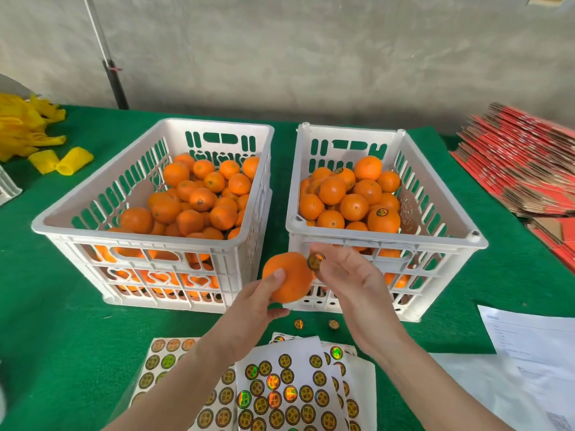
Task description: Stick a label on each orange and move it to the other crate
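- Your left hand point(249, 309) grips one orange point(287, 276), fingers curled under it and thumb on its near face. It is held above the counter point(62, 321), in front of the gap between the two crates.
- Your right hand point(348, 275) pinches a round label point(315, 261) at the fingertips, fingers clamped on it. The label is right at the orange's upper right edge; can't tell if it is stuck yet.
- Left crate point(149, 241): white, piled with oranges.
- Right crate point(385, 244): white, also holds oranges, and a labelled one point(382, 217) sits near the front.
- Sticker sheets point(289, 387) lie fanned on the counter below your wrists, with two loose stickers point(299, 324) just beyond them.
- Yellow foam nets point(62, 160) far left, red cardboard stack point(522, 163) far right, printed paper point(529, 334) near right.
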`<act>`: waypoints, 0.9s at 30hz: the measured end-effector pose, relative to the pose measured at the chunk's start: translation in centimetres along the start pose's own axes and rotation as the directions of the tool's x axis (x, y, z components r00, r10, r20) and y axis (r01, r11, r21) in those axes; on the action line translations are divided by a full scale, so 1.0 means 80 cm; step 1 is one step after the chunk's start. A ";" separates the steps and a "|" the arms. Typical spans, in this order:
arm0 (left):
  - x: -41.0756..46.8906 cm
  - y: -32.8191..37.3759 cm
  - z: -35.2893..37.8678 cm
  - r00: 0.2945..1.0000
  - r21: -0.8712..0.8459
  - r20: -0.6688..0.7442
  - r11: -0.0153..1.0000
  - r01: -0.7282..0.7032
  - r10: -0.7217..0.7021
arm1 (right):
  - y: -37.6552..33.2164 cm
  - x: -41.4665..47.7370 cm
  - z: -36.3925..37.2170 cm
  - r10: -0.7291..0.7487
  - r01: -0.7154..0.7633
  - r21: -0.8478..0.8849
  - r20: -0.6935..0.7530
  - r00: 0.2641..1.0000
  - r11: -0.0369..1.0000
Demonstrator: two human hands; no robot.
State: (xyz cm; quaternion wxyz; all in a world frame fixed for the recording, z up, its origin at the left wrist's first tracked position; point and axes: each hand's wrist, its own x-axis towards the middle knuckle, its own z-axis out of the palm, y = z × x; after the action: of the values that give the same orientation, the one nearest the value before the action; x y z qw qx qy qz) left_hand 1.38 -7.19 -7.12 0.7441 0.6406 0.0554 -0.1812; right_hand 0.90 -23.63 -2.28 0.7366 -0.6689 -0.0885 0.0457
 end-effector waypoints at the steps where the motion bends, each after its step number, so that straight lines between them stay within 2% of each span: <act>1: 0.000 0.001 0.001 1.000 -0.012 -0.009 1.000 -0.006 0.006 | 0.001 0.001 0.004 0.065 -0.060 0.089 -0.060 0.996 0.994; 3: 0.000 0.002 0.004 1.000 -0.011 -0.008 1.000 -0.027 0.027 | 0.006 0.000 0.012 0.156 -0.131 0.179 -0.136 0.978 0.975; 6: 0.001 0.001 0.014 0.998 -0.002 -0.003 0.998 -0.065 0.065 | 0.012 -0.002 0.024 0.180 -0.125 0.243 -0.222 0.958 0.962; 10: 0.000 0.001 0.017 0.995 -0.029 -0.024 0.995 -0.094 0.093 | 0.017 -0.001 0.037 0.076 -0.033 0.147 -0.298 0.951 0.989; 15: -0.003 0.009 0.019 0.994 -0.042 -0.053 0.994 -0.101 0.099 | 0.011 -0.005 0.042 -0.061 0.068 0.011 -0.306 0.950 0.998; 23: -0.014 0.011 0.043 0.971 -0.006 -0.117 0.978 -0.209 0.207 | 0.024 -0.002 0.059 -0.060 0.121 0.108 -0.450 0.891 0.987; 27: -0.017 0.013 0.048 0.959 0.019 -0.120 0.966 -0.257 0.258 | 0.025 0.000 0.067 -0.153 0.194 0.033 -0.493 0.856 0.980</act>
State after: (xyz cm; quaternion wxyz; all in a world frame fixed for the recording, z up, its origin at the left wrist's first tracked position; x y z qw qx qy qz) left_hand -0.13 -10.57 -5.05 0.7557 0.6533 0.0163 -0.0438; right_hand -0.03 -18.23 -3.78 0.7629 -0.6173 0.0422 -0.1877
